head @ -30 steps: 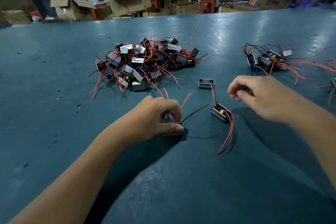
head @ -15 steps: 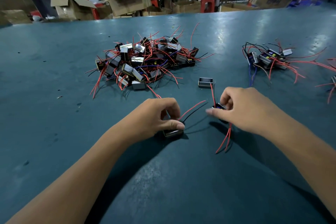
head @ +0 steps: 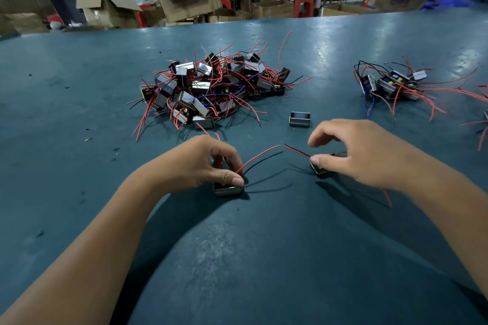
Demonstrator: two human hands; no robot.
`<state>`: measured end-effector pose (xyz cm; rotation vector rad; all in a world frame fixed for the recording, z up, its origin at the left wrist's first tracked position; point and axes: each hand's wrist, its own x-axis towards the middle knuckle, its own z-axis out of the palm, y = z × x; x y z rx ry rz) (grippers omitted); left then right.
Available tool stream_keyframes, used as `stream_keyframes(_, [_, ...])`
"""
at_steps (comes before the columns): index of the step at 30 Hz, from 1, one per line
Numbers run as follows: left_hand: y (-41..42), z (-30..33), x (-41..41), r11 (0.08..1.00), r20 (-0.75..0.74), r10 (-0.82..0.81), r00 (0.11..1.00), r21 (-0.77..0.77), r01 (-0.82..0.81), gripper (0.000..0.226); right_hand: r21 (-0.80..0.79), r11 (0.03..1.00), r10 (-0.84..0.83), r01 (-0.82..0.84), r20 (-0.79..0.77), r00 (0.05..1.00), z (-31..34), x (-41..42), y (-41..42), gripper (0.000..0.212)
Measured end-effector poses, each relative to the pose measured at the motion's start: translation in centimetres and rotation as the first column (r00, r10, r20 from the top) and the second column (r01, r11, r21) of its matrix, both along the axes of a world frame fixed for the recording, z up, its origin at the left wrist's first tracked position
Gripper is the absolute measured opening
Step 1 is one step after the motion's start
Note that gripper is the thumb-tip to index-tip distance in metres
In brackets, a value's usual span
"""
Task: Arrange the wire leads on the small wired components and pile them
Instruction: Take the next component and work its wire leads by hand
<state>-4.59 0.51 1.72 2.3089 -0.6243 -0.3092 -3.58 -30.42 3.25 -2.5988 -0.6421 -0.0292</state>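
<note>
Component w/ red + black leads sits on teal table, gripped by left hand, fingers curled round it. Second component just right, pinched by right hand. Big pile behind; smaller pile far right.

Bare teal surface open near the body; tangled heap of red-wired black components blocks ahead-left; smaller wired cluster far right; lone black rectangular shell between.
</note>
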Motion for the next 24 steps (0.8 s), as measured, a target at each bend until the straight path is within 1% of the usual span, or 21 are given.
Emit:
stream_keyframes(4, [0.6, 0.1, 0.1, 1.000, 0.016, 0.020, 1.000, 0.016, -0.021, 0.025, -0.003, 1.000, 0.022, -0.022, 0.018, 1.000, -0.8, -0.3, 1.1, 0.018])
stream_keyframes(10, [0.9, 0.3, 0.1, 0.999, 0.039, 0.038, 0.999, 0.030, -0.039, 0.027, -0.070, 0.997, 0.039, -0.043, -0.066, 0.997, 0.6, 0.3, -1.6, 0.032])
stream_keyframes(14, [0.9, 0.4, 0.1, 0.997, 0.064, 0.059, 0.996, 0.046, -0.062, 0.027, -0.166, 0.983, 0.063, -0.084, -0.131, 0.989, 0.5, 0.4, -1.9, 0.032])
stream_keyframes(16, [0.9, 0.5, 0.0, 0.997, 0.064, 0.056, 0.996, 0.056, -0.060, 0.029, -0.186, 0.979, 0.054, -0.082, -0.151, 0.987, 0.3, 0.4, -1.5, 0.033])
stream_keyframes(22, [0.8, 0.8, -0.3, 0.995, 0.066, 0.063, 0.996, 0.078, -0.069, 0.031, -0.194, 0.979, 0.046, -0.066, -0.109, 0.993, -0.1, 0.6, -1.0, 0.022])
stream_keyframes(24, [1.2, 1.3, -0.5, 0.991, 0.125, 0.100, 0.987, 0.074, -0.110, 0.030, -0.207, 0.977, 0.036, -0.058, -0.107, 0.994, -0.1, 0.7, -1.1, 0.025])
